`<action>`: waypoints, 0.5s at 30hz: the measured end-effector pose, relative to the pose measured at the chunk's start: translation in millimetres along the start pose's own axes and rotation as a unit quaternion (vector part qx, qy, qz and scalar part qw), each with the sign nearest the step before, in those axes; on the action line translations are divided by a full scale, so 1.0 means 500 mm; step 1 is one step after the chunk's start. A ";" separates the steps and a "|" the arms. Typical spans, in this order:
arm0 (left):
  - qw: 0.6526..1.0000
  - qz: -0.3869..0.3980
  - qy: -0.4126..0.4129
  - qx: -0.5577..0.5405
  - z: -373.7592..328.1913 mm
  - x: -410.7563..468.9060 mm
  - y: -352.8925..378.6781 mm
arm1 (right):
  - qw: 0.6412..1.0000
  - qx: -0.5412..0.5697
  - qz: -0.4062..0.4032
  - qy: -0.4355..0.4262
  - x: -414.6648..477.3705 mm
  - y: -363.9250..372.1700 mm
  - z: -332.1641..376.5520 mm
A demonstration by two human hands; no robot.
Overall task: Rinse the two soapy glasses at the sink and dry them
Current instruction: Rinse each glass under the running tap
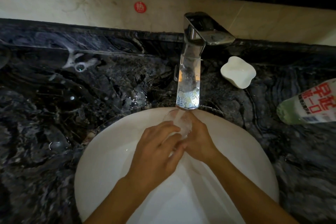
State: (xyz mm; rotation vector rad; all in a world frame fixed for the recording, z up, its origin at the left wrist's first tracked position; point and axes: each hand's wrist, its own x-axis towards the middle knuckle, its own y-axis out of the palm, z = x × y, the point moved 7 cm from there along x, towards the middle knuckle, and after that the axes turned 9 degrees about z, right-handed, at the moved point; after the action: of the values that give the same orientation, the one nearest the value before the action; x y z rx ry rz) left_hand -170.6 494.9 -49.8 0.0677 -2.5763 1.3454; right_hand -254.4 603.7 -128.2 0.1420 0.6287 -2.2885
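Head view shows our two hands meeting over a white basin [94, 169], smooth, glossy and round, set in a counter [45, 114] of dark polished stone, veined grey and beaded with water. Between them we hold a glass [179, 123], clear, thin-walled and round, tilted with its mouth toward 11 o'clock, just under the spout at the basin's 12 o'clock. Our left hand [158, 151] curls its fingers over the glass's near side. Our right hand [199, 142] wraps it from 3 o'clock, thumb along the wall, its fingers hidden beneath the left ones. Water falls from the faucet [190, 71] onto the glass and blurs its outline.

We see the faucet as tall, flat-sided chrome, speckled with droplets near its mouth, with a slab lever on top swung toward 2 o'clock. At the basin's 1 o'clock a white soap dish [238, 71] with a wavy, lobed edge sits on the stone, apart from the faucet. At 3 o'clock a bottle [307, 107] leans into view, pale green with a white label and red characters, cut off by the edge. On the cream wall at 11 o'clock sits a round red sticker [140, 7]
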 end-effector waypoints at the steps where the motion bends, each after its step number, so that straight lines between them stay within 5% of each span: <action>1: 0.996 0.078 -0.009 0.029 -0.004 0.012 0.013 | 0.998 -0.058 -0.011 -0.024 -0.005 -0.004 0.014; 4: 0.937 0.307 -0.124 0.114 0.005 0.035 0.051 | 0.992 -0.112 -0.034 -0.049 -0.006 0.008 0.023; 6: 0.903 0.377 -0.165 0.122 0.004 0.047 0.063 | 0.999 -0.033 -0.017 -0.033 -0.002 0.017 0.022; 10: 0.913 0.370 -0.171 0.021 0.014 0.076 0.043 | 0.996 -0.068 -0.042 -0.038 -0.005 0.007 0.029; 12: 0.912 0.369 -0.163 0.072 0.016 0.070 0.033 | 0.997 -0.073 -0.007 -0.030 0.002 0.017 0.021; 15: 0.896 0.394 -0.161 0.127 -0.003 0.059 0.035 | 0.997 -0.040 -0.058 -0.012 0.001 0.011 0.020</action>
State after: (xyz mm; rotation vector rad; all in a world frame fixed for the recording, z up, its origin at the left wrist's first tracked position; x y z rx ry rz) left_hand -201.5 508.2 -56.6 -0.8741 -2.7884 2.0800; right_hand -250.1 595.1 -122.1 0.0400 0.7335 -2.3687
